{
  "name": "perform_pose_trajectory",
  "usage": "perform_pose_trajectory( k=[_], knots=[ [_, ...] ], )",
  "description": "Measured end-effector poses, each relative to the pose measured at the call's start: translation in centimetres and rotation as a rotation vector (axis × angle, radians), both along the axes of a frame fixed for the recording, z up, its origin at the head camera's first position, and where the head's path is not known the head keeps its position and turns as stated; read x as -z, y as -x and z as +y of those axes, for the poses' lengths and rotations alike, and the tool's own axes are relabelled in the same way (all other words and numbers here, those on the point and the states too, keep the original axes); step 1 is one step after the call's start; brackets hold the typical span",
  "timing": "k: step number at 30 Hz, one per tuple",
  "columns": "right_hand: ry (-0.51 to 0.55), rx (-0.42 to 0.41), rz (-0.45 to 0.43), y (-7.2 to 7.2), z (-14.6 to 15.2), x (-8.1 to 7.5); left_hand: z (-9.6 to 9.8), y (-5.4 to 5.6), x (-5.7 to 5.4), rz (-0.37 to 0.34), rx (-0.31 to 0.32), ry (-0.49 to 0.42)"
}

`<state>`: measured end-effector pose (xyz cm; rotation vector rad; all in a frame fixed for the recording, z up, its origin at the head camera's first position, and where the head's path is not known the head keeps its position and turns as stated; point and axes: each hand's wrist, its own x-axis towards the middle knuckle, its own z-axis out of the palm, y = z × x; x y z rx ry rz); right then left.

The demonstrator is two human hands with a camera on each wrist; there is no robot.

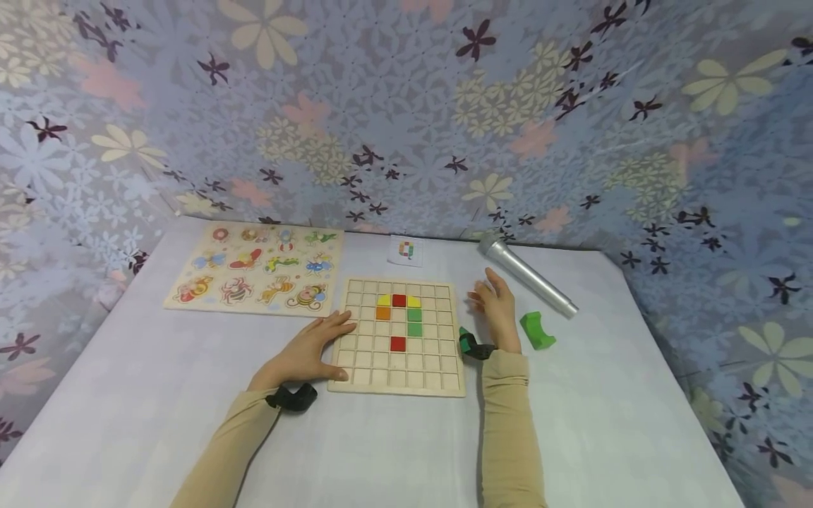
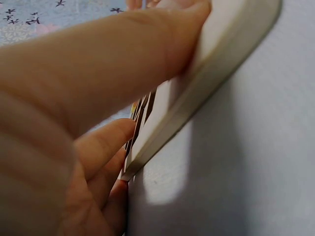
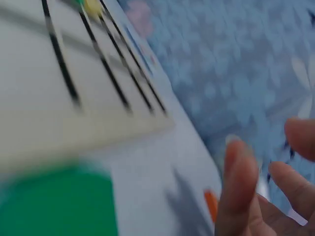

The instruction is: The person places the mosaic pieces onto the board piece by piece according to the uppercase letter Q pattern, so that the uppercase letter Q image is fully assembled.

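A wooden grid board [image 1: 375, 360] lies flat on the table. Its squares hold two yellow corner tiles [image 1: 414, 302], a red tile [image 1: 399, 300], an orange tile [image 1: 383, 313], two green tiles [image 1: 415, 329] and a lower red tile [image 1: 398, 344]. My left hand [image 1: 308, 353] rests at the board's left edge, thumb and fingers spread along it; the left wrist view shows the thumb [image 2: 147, 49] over the rim. Right of the board, my right hand [image 1: 498, 310] has loosely bent fingers and no object visible in it. A small orange piece [image 3: 211, 204] shows beside its thumb.
An insect picture puzzle [image 1: 254, 271] lies back left. Behind the board is a card [image 1: 405, 251] with a coloured pattern. A silver toy microphone [image 1: 533, 275] and a green arch block [image 1: 537, 331] lie to the right. A blurred green shape [image 3: 59, 206] fills the right wrist view's lower corner.
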<state>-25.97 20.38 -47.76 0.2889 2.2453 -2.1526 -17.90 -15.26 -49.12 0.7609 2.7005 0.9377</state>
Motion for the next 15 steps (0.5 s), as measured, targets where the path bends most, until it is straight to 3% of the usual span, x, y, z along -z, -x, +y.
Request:
perform_pose_trajectory(
  k=[2, 7, 11, 15],
  knots=[
    [0.034, 0.009, -0.004, 0.2, 0.7, 0.5, 0.0, 0.0, 0.0, -0.004, 0.000, 0.000],
    [-0.014, 0.028, 0.009, 0.4, 0.8, 1.3, 0.0, -0.1, 0.0, 0.002, 0.003, -0.009],
    [-0.101, 0.038, 0.012, 0.2, 0.4, 1.2, 0.0, 0.0, 0.0, 0.007, -0.002, -0.005],
    [-0.277, 0.088, -0.009, -0.4, 0.5, 1.3, 0.0, -0.1, 0.0, -0.009, -0.005, -0.005]
  ],
)
